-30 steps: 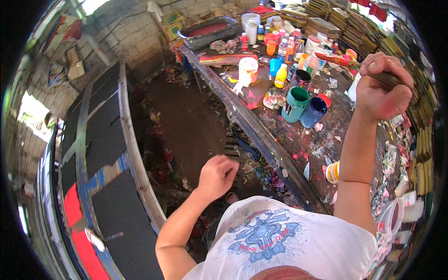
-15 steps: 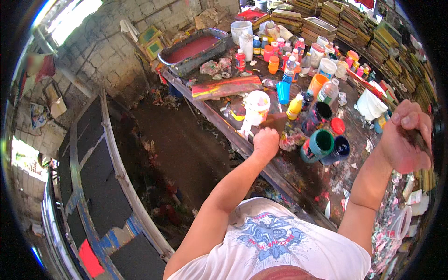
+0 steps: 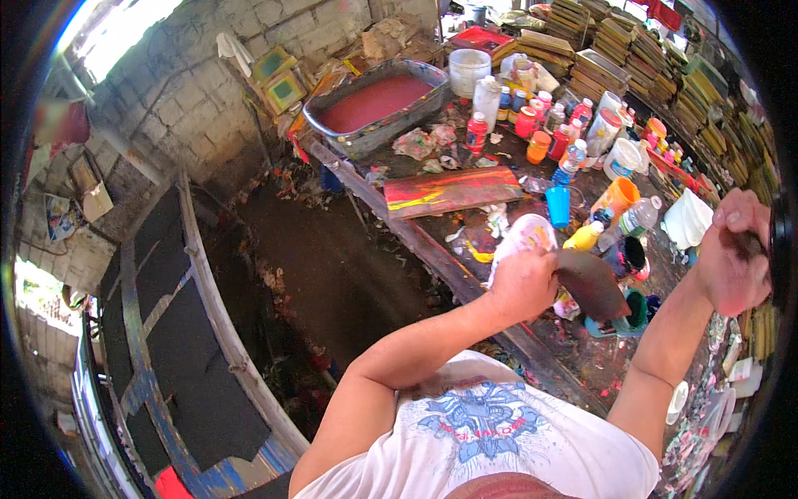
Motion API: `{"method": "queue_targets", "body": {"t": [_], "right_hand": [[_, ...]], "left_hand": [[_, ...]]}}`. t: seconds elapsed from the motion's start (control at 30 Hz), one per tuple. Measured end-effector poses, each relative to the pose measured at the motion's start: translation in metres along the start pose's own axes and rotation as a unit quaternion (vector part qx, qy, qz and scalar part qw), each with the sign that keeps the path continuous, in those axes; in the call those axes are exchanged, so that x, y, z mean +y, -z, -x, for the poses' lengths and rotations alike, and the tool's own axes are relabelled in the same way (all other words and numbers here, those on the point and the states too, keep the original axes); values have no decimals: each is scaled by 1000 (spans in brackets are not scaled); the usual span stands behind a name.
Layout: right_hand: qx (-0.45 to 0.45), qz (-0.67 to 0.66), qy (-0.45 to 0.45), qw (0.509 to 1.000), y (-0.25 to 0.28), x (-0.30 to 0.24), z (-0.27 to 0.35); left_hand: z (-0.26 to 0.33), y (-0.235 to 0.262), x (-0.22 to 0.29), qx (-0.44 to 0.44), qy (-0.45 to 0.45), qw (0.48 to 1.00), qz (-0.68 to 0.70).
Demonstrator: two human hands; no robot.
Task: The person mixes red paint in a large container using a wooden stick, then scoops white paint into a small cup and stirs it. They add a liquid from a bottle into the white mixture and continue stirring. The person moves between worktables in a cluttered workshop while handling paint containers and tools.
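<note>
My left hand [image 3: 524, 287] is closed on one end of a flat dark brown piece [image 3: 594, 287], held above the paint-covered table. Its far end overlaps the green paint jar [image 3: 636, 312] from this angle. Just behind that hand stands a white tub [image 3: 532, 229] smeared with pink, partly hidden by it. At the far right my right hand [image 3: 733, 254] is raised, its fingers curled round something dark that I cannot make out. A yellow bottle [image 3: 584, 236], a blue cup [image 3: 559, 206] and an orange container [image 3: 617, 197] are near the brown piece.
A paint-streaked board [image 3: 453, 192] lies along the table's left edge. Behind it sits a grey basin [image 3: 366, 137] of reddish liquid. Several paint bottles crowd the back, beside stacked frames [image 3: 644, 54]. A rack with black panels [image 3: 204, 358] stands at the left.
My left hand has lifted the brown piece and moved right, bringing it from beside the white tub to over the green jar. My right hand stays raised and curled. The view has shifted.
</note>
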State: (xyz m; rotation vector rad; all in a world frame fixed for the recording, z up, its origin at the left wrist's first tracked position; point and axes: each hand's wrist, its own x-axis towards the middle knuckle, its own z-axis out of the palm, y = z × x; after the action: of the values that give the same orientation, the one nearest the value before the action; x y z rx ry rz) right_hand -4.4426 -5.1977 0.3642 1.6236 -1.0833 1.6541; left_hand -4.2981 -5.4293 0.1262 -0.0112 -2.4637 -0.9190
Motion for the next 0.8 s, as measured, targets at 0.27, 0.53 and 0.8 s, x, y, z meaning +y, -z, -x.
{"method": "queue_targets", "body": {"t": [0.27,0.53,0.8], "right_hand": [[-70,-17,15,997,-189,77,-41],[-32,-111,-12,993,-330,174,-74],[96,-172,-25,980,-391,298,-48]], "left_hand": [[-6,214,-133,147,39,988,-3],[-23,336,-262,203,134,969,-32],[-113,381,-372,230,95,964,-97]]}}
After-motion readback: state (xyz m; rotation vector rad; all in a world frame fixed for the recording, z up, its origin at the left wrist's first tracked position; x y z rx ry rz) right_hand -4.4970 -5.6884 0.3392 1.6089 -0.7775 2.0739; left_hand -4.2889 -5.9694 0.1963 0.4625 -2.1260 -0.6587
